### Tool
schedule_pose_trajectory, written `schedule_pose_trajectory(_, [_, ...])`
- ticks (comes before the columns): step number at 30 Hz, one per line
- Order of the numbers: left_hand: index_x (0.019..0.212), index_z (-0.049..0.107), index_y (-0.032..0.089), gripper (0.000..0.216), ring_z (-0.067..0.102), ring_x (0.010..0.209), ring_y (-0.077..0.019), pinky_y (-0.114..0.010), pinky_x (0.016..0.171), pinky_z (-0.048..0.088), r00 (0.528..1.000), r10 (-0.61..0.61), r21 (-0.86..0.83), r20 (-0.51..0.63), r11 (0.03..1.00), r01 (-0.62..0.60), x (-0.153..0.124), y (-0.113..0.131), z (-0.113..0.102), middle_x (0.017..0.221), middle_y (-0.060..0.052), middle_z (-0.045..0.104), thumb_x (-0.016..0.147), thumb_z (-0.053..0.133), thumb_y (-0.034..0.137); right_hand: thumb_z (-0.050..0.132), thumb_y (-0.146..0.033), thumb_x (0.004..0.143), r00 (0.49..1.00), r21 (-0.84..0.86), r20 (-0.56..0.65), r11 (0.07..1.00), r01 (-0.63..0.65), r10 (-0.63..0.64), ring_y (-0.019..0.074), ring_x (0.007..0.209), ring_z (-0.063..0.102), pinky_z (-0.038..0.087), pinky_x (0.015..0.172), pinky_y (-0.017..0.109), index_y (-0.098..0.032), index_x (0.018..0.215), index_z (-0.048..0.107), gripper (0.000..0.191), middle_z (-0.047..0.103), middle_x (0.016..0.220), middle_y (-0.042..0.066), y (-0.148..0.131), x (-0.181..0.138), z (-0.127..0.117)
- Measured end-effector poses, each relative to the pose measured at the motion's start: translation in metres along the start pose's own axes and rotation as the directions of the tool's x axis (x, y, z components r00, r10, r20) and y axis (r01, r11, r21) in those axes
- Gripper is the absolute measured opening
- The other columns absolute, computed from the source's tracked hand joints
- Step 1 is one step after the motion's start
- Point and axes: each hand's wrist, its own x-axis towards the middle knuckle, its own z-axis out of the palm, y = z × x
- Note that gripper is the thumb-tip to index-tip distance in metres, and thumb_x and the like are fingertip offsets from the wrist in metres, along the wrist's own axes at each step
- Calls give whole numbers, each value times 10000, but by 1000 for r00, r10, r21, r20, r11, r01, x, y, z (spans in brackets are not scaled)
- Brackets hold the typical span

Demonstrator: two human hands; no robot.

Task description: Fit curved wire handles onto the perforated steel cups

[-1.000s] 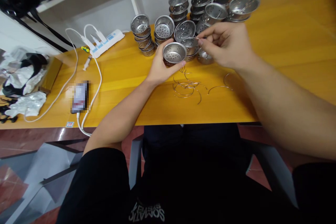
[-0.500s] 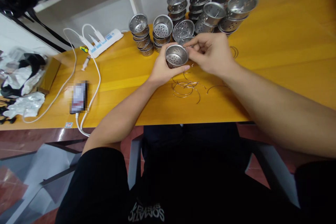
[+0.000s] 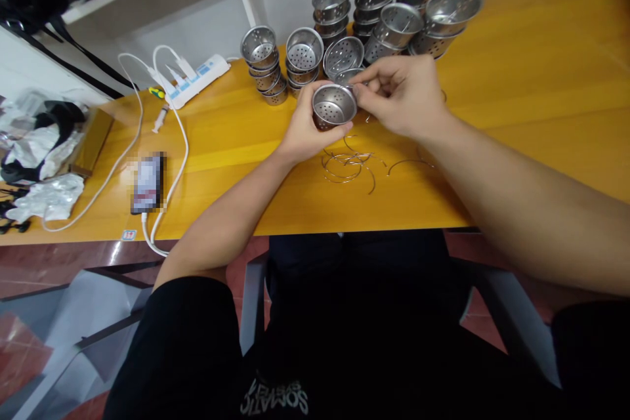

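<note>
My left hand (image 3: pixel 306 128) is wrapped round a small perforated metal cup (image 3: pixel 335 105), its opening tilted toward me. At the cup's far right rim, my right hand (image 3: pixel 401 92) pinches a thin wire (image 3: pixel 367 119), whose end pokes out below the fingers. How the wire meets the rim is too small to make out. Several loose curved wires (image 3: pixel 347 167) lie on the table just below the hands. Right behind my hands stand more perforated cups (image 3: pixel 343 58), partly hidden by my right fingers.
Stacks of perforated cups (image 3: pixel 331 3) line the back of the yellow table (image 3: pixel 236 157). On the left are a white power strip (image 3: pixel 199 82) with cables, a small syringe (image 3: pixel 160 119) and a phone (image 3: pixel 147 184). Plastic bags (image 3: pixel 46 197) lie at the far left.
The cup and both hands have shifted slightly to the right. My right hand has drawn a little away from the rim, its wrist a bit higher.
</note>
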Motion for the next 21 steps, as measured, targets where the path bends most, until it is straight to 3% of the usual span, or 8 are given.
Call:
schedule_pose_trajectory(3, [1783,617,335,922,711,1635,-410,-662,1491,596,998,-52,22,-28,998,53,4,10,-5,1650,-155,696,1044,1065,655,1021,-898,1060,1000,10,12,1000,21,-21,239,744,583,582,663,468,-338,1104,930,569,699,782,48,-2,1,2])
schedule_pose_trajectory(5, [1707,668,314,926,724,1612,-411,-656,1483,588,998,-52,30,-35,998,53,6,10,-6,1598,-141,720,997,1104,716,1017,-911,1056,999,18,18,999,30,-30,234,733,549,550,639,455,-348,1079,920,572,689,772,44,-3,1,4])
schedule_pose_trajectory(11, [1818,520,310,1148,766,1609,-392,-645,1454,607,1000,-13,-48,28,999,14,5,-8,-1,1646,-142,736,999,1009,947,974,-985,1042,998,25,56,999,25,-27,181,680,440,453,640,441,-323,1005,891,669,656,760,22,-10,-1,8])
schedule_pose_trajectory(16, [1897,411,334,1261,746,1657,-410,-657,1473,598,999,-26,-88,39,996,30,1,-9,6,1692,-156,698,988,983,993,954,-835,1126,1000,-65,13,998,-3,4,222,726,527,534,670,448,-354,1049,896,491,720,799,33,-7,-2,10])
schedule_pose_trajectory(21, [1923,371,319,1290,745,1649,-403,-629,1454,619,997,-30,-100,73,994,37,-1,7,5,1727,-182,684,996,991,968,953,-704,1148,1000,-113,-2,993,-27,27,245,732,593,571,686,477,-350,1061,921,366,753,837,43,-1,-2,11])
